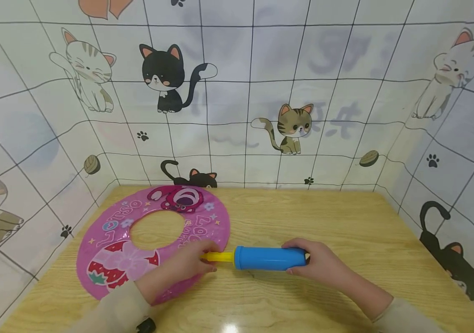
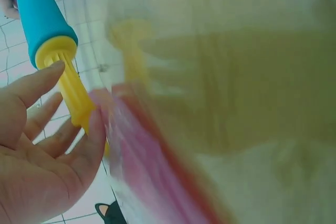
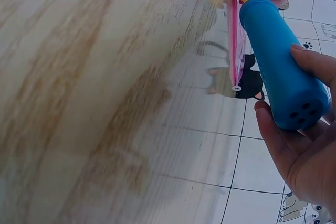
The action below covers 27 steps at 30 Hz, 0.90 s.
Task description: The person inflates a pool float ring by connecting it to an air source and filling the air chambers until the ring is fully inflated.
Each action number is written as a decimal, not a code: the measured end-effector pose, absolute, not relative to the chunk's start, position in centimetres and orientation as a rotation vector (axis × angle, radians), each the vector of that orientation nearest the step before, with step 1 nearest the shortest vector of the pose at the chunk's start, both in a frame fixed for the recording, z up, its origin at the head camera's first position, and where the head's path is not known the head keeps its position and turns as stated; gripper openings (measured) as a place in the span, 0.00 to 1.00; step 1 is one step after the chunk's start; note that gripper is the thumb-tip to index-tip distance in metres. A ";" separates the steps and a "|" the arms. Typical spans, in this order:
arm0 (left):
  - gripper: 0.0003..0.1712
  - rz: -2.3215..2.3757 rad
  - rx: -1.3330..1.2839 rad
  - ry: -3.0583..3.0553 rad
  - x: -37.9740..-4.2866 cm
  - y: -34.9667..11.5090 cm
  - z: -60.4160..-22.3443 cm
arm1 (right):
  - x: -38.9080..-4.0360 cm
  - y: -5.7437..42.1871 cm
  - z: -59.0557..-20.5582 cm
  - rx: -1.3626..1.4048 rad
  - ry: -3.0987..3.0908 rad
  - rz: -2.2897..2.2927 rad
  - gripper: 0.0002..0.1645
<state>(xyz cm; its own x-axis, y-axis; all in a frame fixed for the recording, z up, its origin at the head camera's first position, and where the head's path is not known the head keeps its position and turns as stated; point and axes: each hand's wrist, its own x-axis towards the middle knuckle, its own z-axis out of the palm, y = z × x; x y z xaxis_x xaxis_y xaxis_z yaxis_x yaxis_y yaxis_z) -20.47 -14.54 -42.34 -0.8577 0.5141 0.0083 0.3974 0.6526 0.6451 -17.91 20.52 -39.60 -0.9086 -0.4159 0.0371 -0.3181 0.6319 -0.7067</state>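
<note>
A hand pump with a blue barrel [image 1: 268, 258] and a yellow end lies level between both hands, above the wooden tabletop. With thumb and fingers, my left hand [image 1: 189, 261] holds the pump's yellow shaft [image 2: 73, 90], whose ribs show in the left wrist view. My right hand [image 1: 318, 259] grips the other end of the barrel, where several small holes [image 3: 304, 111] show in the right wrist view. Under and beyond my left forearm lies a flat, uninflated pink swim ring [image 1: 95, 236] with bear and strawberry prints; the forearm and hand hide part of it.
The light wooden table [image 1: 303, 212] is bordered by a white cloth wall [image 1: 228, 101] printed with grid lines and cartoon cats. A small black object [image 1: 146, 325] shows at the left sleeve, near the table's front.
</note>
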 end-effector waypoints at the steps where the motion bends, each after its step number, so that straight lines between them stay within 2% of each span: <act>1: 0.20 0.996 0.736 2.700 -20.3 -14.3 -42.3 | -17.9 20.5 -39.6 -0.607 2.710 -1.160 0.30; 18: 0.23 1.374 0.457 2.515 -19.7 -11.6 -42.8 | -17.4 20.4 -39.5 -0.540 2.585 -1.437 0.29; 27: 0.26 1.364 0.415 2.522 -19.5 -11.0 -42.4 | -17.2 20.4 -39.5 -0.526 2.525 -1.553 0.29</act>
<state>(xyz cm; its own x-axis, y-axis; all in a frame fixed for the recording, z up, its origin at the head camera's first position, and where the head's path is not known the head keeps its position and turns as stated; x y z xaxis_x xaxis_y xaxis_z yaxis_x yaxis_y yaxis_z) -19.48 -11.02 -42.41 -0.9298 0.3597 -0.0785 0.1312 0.5230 0.8422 -17.23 20.42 -39.46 -0.9307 -0.3589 0.0706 -0.2248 0.4092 -0.8843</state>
